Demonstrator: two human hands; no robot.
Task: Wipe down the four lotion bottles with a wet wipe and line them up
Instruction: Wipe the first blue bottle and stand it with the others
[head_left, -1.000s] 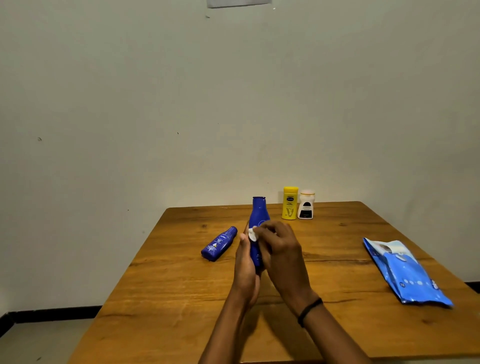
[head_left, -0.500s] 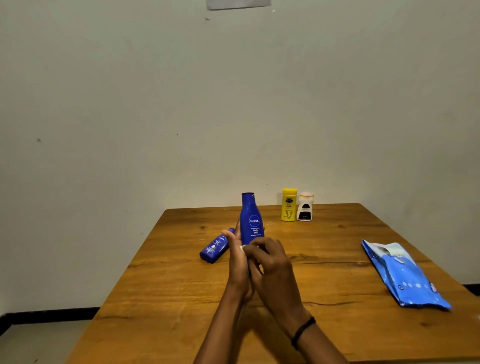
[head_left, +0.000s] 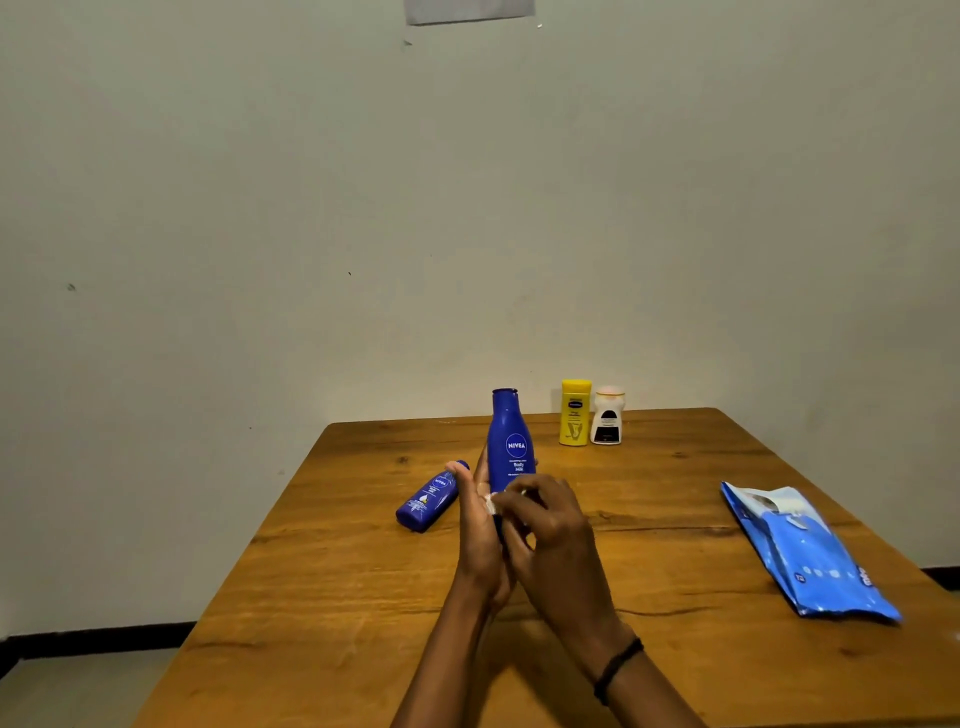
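Note:
My left hand (head_left: 480, 530) grips the lower part of a tall dark blue lotion bottle (head_left: 510, 441), held upright above the wooden table (head_left: 363, 571). Its label faces me. My right hand (head_left: 553, 540) presses a small white wet wipe (head_left: 491, 501) against the bottle's base; most of the wipe is hidden by fingers. A small blue bottle (head_left: 428, 498) lies on its side just left of my hands. A yellow bottle (head_left: 575, 412) and a white bottle (head_left: 607, 415) stand side by side at the table's far edge.
A blue wet-wipe pack (head_left: 808, 553) lies flat near the table's right edge. A pale wall rises right behind the table. The floor shows at the lower left, past the table's left edge.
The tall blue bottle went from tilted to upright with its label now toward me. My right hand slid with the wipe from the bottle's middle down to its base.

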